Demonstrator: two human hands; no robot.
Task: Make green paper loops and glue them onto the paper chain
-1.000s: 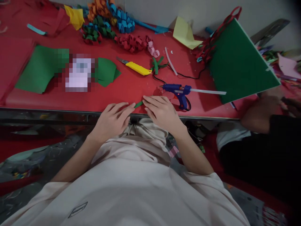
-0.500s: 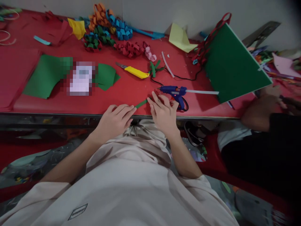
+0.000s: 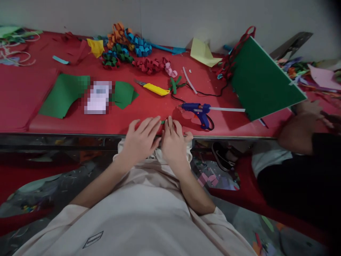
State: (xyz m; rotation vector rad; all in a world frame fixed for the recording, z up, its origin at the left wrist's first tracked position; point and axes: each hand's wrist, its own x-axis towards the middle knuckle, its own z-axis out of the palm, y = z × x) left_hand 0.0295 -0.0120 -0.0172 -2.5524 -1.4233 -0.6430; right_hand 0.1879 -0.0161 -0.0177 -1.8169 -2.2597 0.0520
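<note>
Near the front edge of the red table, my left hand [image 3: 142, 139] and my right hand [image 3: 174, 142] are side by side, fingertips almost meeting. A narrow green paper strip [image 3: 163, 122] shows as a small bit between them; the fingers cover the rest. Both hands have their fingers close together over the strip, pressing it at the table. Just to the right of my right hand lies a blue glue gun [image 3: 197, 110] with a clear glue stick [image 3: 226, 109] in its back. Beyond the hands are a yellow utility knife [image 3: 156, 89] and some short green strips [image 3: 175, 85].
Green paper sheets [image 3: 62, 97] and a blurred-out pale rectangle [image 3: 98, 97] lie to the left. Curled paper garlands [image 3: 149, 65] lie at the back. A green board [image 3: 266, 81] leans at right, near another person's arm [image 3: 295, 131]. The glue gun's black cord [image 3: 213, 95] crosses the table.
My hands have come closer together, the right one moving left, and less of the green strip shows between them. The view has tilted up slightly, so the table sits lower.
</note>
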